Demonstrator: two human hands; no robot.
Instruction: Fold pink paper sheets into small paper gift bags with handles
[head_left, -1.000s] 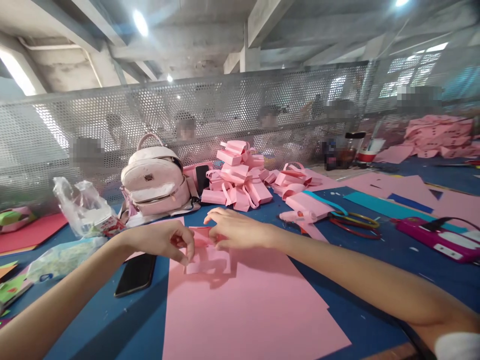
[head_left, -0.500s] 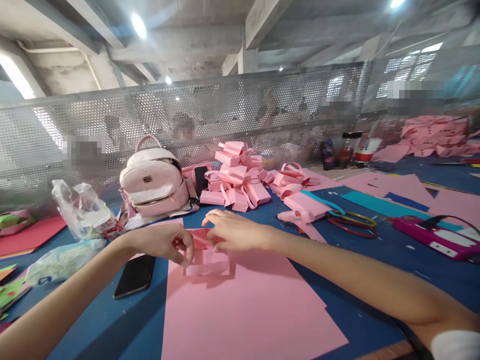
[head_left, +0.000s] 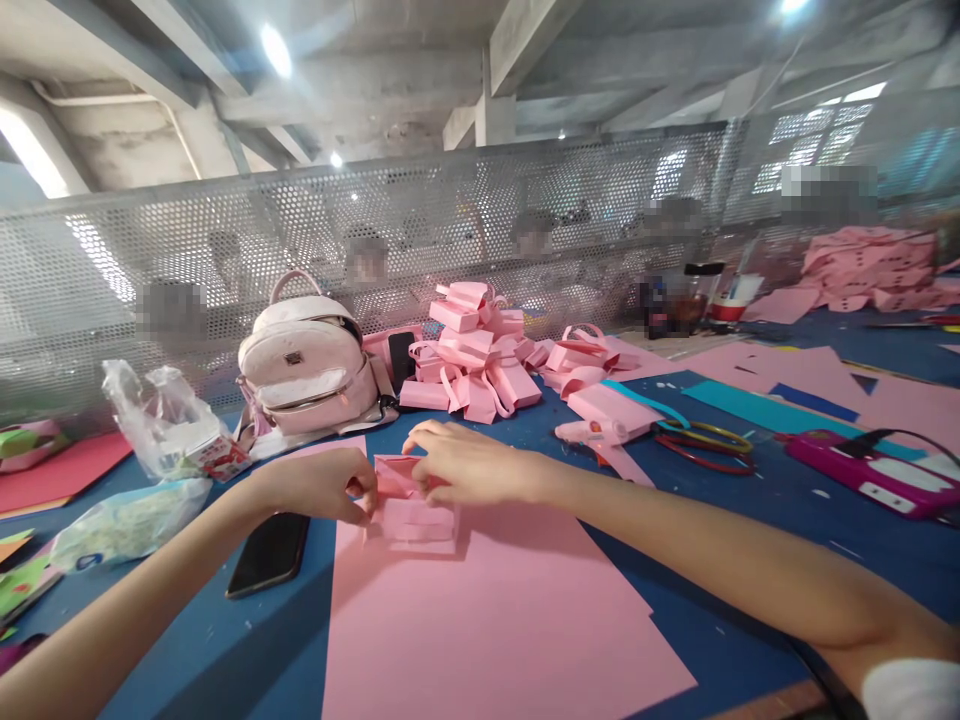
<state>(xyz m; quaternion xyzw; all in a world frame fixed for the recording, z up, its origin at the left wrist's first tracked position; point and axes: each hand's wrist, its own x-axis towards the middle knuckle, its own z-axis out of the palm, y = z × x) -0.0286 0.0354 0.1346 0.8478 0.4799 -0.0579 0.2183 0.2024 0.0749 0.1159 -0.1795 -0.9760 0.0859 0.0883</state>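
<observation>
Sheets of pink paper lie flat in front of me, spreading toward the near edge of the blue tabletop. A small pink paper shape sits on top of them, close to the far end of the sheets. It has folds, and some of its walls stand up.

My left hand is at the left side of the small shape. My thumb and finger tips come together there and pinch its paper. My right hand bends over the shape from the right and reaches to its back. Its fingers are curled a bit and spread, but I cannot tell if they squeeze the paper or only touch it.

A black phone lies just beside the left edge of the sheets, partly under my left arm. A pale pink backpack stands near the far edge of the tabletop, left of the middle. A big heap of folded pink pieces is next to it, near the middle of that edge. A pink glue gun lies past my right arm. A purple power strip is over toward the right edge. A clear plastic bag is on the left side. A gray wall with lots of holes stands behind the far edge.
</observation>
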